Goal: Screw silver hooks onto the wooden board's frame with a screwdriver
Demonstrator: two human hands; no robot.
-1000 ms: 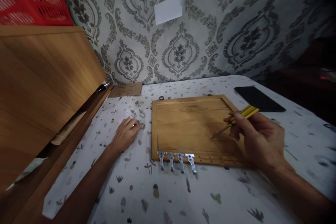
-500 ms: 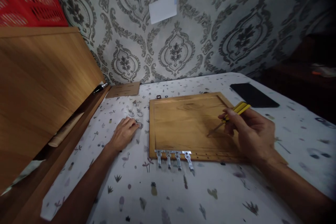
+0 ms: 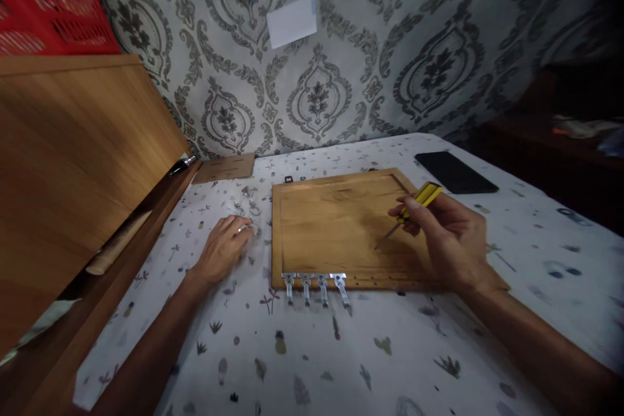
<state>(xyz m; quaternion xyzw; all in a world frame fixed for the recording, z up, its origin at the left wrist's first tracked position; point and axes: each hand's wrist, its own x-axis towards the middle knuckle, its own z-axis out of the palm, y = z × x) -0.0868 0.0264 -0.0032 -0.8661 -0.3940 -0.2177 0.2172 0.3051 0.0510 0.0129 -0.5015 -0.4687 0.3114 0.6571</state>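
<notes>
My right hand (image 3: 455,234) grips a screwdriver (image 3: 422,201) by its yellow-and-black handle, its shaft angled down over the wooden board (image 3: 336,221). The board lies flat and has a raised frame. Along its near edge sits a row of several silver metal hooks (image 3: 306,289), sticking out past the edge, with small dark holes to their right. Left of the board, my left hand (image 3: 225,244) is closed, fingertips pinching a small shiny metal hook, partly hidden by the fingers. Loose small metal pieces (image 3: 253,208) lie just beyond it.
A black phone-like slab (image 3: 455,172) lies at the back right. Flat cardboard (image 3: 227,168) rests by the wall. A wooden cabinet (image 3: 78,162) with a red crate (image 3: 53,6) on top borders the left. The tablecloth (image 3: 331,364) is patterned.
My left hand has lifted a metal hook off the cloth and drawn slightly back. My right hand still holds the screwdriver above the board. The view has shifted a little.
</notes>
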